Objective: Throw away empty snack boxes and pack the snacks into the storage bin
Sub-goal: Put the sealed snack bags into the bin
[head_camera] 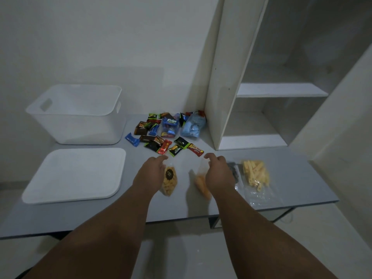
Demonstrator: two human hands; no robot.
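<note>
Left hand (150,175) pinches the top of a clear bag of yellow snacks (170,183). Right hand (218,175) grips a clear bag of orange snacks (201,185). Both are over the desk (181,208), storage bin (80,119) back left.

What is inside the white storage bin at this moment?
No snack shows inside the storage bin: its open top and frosted walls reveal only white plastic. The frosted front wall blurs the floor, so a small flat item there cannot be excluded.

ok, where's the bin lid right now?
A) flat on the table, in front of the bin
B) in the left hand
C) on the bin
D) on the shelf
A: the white lid lies flat on the table, nearer the camera than the open storage bin.
</note>
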